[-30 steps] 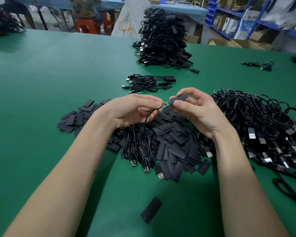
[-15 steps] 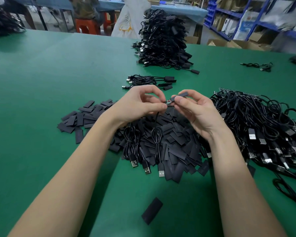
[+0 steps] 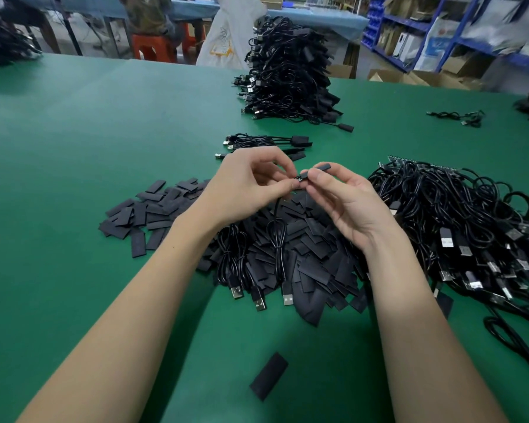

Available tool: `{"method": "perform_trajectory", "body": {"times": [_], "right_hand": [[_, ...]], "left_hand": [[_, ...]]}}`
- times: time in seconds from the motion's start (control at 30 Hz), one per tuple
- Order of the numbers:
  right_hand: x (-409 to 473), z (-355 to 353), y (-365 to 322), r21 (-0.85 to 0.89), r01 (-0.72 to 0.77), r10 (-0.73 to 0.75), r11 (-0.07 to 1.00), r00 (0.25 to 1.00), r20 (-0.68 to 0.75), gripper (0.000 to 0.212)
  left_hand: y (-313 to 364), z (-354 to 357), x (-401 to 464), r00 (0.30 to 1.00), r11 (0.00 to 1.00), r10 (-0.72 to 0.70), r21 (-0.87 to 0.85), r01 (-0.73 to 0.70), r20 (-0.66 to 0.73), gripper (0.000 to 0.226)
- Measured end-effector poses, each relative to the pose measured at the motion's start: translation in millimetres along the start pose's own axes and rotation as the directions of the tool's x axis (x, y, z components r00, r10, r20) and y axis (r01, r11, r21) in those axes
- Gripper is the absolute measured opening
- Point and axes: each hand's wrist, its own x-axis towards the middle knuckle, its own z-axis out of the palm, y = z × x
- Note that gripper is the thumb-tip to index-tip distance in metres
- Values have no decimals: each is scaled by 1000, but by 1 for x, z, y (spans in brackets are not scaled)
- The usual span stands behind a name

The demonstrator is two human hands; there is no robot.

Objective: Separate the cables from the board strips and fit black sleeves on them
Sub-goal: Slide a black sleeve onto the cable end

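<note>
- The sleeve heap (image 3: 287,239) lies in the middle of the bench (image 3: 74,148), three cables (image 3: 251,270) on top of it
- One loose sleeve (image 3: 268,376) lies near the front edge
- The cable tangle (image 3: 471,227) lies towards the right edge
- A small bundle (image 3: 266,141) lies behind the heap, and a tall stack (image 3: 287,74) behind it, near the far edge

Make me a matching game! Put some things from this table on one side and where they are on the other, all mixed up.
Things:
1. tall cable stack
2. lone sleeve
3. sleeve pile
4. tangled cables

Places:
A. under the hands
B. far side of the table
C. nearest the camera, by itself
D. right of the hands

Pairs: 1-B, 2-C, 3-A, 4-D
</note>
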Motion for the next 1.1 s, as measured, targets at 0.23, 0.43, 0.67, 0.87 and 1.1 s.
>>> {"method": "perform_trajectory", "body": {"times": [0.23,0.43,0.67,0.87,1.1], "right_hand": [[-2,3,1,9,-39,38,999,999,13,27],[-1,4,1,-61,-35,38,998,998,40,26],[-1,3,0,-18,-2,2,1000,1000,-6,28],[-1,5,1,-18,-26,26,999,1000,5,28],[1,13,5,-121,93,-102,988,992,-70,23]], "left_hand": [[-4,-5,-2,1000,1000,9,29,-10,26,10],[-7,-5,-3,996,992,-70,-101,74,46,13],[-6,-1,-1,998,981,-63,-184,66,24,19],[-6,2,0,999,996,-3,-85,-1,-41,12],[-9,5,0,995,989,-19,-149,5,-97,8]]}}
